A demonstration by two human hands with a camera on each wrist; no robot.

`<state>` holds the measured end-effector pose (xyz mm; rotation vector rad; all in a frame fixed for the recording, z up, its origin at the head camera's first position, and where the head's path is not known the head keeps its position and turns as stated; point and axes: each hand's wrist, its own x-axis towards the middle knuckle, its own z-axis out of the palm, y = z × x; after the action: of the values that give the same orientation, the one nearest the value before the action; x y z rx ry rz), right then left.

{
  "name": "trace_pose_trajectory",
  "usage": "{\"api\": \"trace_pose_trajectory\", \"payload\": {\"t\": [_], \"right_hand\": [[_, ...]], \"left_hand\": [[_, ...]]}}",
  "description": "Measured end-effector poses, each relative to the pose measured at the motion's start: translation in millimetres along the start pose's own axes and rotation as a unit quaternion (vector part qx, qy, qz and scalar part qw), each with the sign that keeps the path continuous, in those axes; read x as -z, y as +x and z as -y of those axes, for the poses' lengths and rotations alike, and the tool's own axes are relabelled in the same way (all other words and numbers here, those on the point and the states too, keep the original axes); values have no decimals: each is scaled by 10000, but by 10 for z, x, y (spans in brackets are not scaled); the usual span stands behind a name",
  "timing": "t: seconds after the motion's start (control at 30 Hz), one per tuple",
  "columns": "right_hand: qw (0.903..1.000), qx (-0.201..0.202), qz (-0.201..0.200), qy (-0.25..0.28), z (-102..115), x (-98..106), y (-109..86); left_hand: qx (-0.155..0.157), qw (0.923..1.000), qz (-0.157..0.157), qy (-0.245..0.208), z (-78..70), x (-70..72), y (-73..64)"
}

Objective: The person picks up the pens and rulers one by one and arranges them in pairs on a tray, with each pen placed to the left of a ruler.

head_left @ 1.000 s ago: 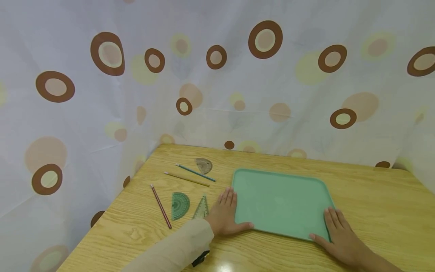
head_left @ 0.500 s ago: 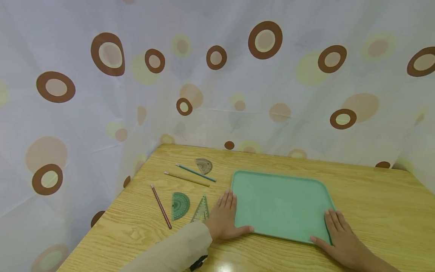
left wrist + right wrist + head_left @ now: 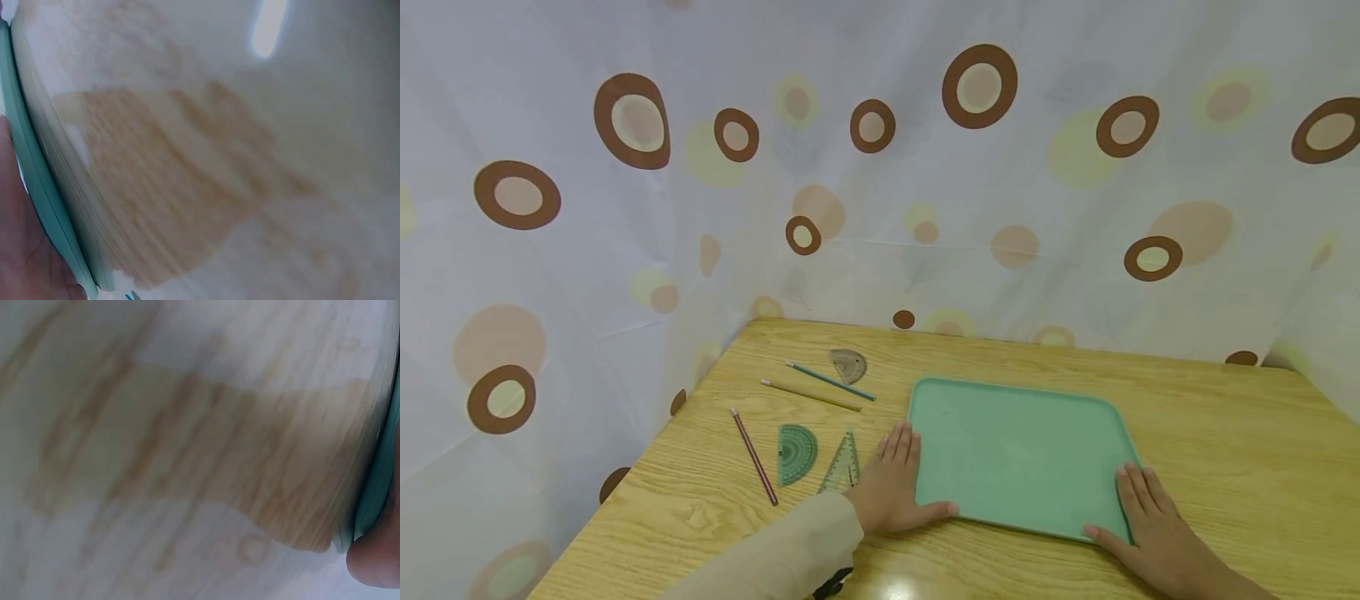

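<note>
A green rectangular tray (image 3: 1022,458) lies on the wooden table in the head view. My left hand (image 3: 891,487) rests at its left side, fingers straight along the edge and thumb on the front rim. At the right front corner is my right hand (image 3: 1157,525), its fingers also straight along the side and its thumb at the front rim. In the left wrist view the tray's green edge (image 3: 37,169) runs beside the hand (image 3: 28,237). The right wrist view shows a strip of the tray (image 3: 378,487) and part of a finger or thumb (image 3: 375,559).
Left of the tray lie a green protractor (image 3: 796,454), a clear set square (image 3: 842,467) partly behind the left hand, and a red pencil (image 3: 754,456). Farther back are a yellow pencil (image 3: 811,395), a blue pencil (image 3: 831,381) and a clear protractor (image 3: 848,365). A patterned curtain (image 3: 880,192) surrounds the table.
The tray has slid slightly toward the person, with both hands moving along at its sides. The pencils, protractors and set square have stayed in place.
</note>
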<state>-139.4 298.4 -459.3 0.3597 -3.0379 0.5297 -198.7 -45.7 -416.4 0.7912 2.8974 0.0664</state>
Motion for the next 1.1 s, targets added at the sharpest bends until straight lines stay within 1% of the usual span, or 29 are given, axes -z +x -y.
{"api": "trace_pose_trajectory", "payload": {"t": [0.2, 0.37, 0.57, 0.67, 0.77, 0.93, 1.1], "right_hand": [[9997, 59, -31, -251, 26, 30, -5], [9985, 253, -74, -471, 44, 68, 2], [9982, 388, -47, -451, 67, 85, 34], [9979, 425, -73, -489, 79, 89, 48], [9973, 458, -108, -566, 76, 86, 61], [9959, 535, -229, -693, 46, 68, 84], [9959, 516, -262, -689, 17, 42, 97]], "left_hand": [[14, 10000, -7, 79, 3, -26, 21], [2, 10000, 20, 71, 8, -32, 32], [-66, 10000, -36, 3, 57, -127, 89], [-73, 10000, -9, -37, 68, -142, 101], [-70, 9999, 17, -72, 68, -127, 88], [-124, 9999, -43, -102, 48, -77, 46], [-159, 9998, -8, -114, 34, -24, 23]]}}
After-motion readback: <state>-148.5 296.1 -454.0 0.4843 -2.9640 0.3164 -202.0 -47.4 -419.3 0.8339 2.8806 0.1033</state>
